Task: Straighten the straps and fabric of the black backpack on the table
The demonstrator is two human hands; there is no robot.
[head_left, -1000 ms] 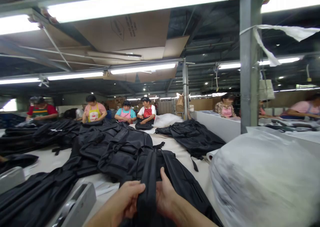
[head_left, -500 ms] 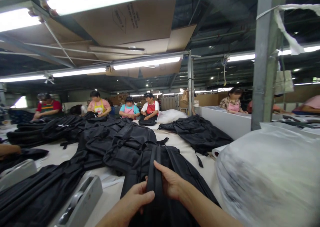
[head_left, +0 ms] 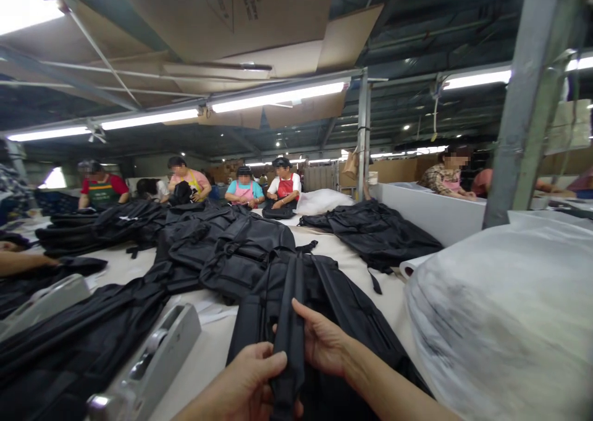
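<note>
A black backpack [head_left: 333, 285] lies on the table in front of me, its straps facing up. My left hand [head_left: 259, 368] is closed on one padded shoulder strap [head_left: 291, 328], thumb on top and fingers underneath. Higher up the same strap, my right hand [head_left: 324, 341] grips its right edge with the thumb on top; its other fingers are partly hidden behind the strap. The second strap [head_left: 331, 291] lies on the pack to the right, untouched.
Black bags [head_left: 231, 242] are heaped beyond the backpack, with another pile [head_left: 370, 229] at the back right. A grey metal fixture [head_left: 162, 353] stands on the left. A large plastic-wrapped bundle [head_left: 500, 310] is at the right. Several co-workers [head_left: 282, 186] work across the table; a co-worker's arm [head_left: 23, 263] reaches in at left.
The view has shifted slightly, moving the scene a little. Both hands stay on the strap, which is now raised more off the pack at its lower end.
</note>
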